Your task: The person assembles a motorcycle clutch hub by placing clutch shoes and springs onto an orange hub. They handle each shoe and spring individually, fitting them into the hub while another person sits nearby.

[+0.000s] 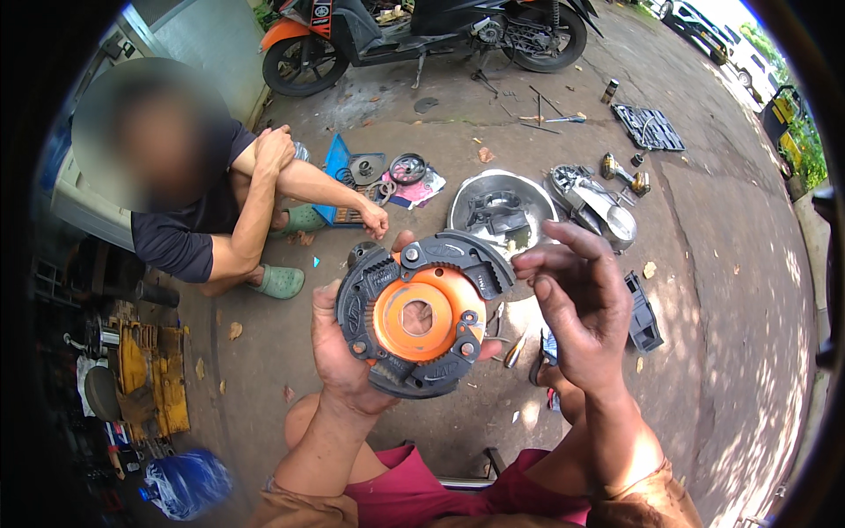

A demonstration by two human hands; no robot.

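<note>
My left hand (341, 359) grips a scooter clutch shoe assembly (447, 304) from beneath and from its left side, holding it up in front of me. The assembly has an orange hub plate with a round hole in its middle. Black curved shoes with toothed inner edges ring that plate. Just right of the clutch, my right hand (591, 321) is raised with its fingers loosely bent and apart. Its fingertips come close to the upper right shoe, and I see nothing held in them.
A person (189, 238) squats at the left beside a blue toolbox (327, 214). A metal basin (458, 207), an engine cover (607, 216), a cordless drill (627, 174) and a socket set (650, 128) lie ahead. Behind them stands a scooter (422, 40). A water jug (187, 484) lies lower left.
</note>
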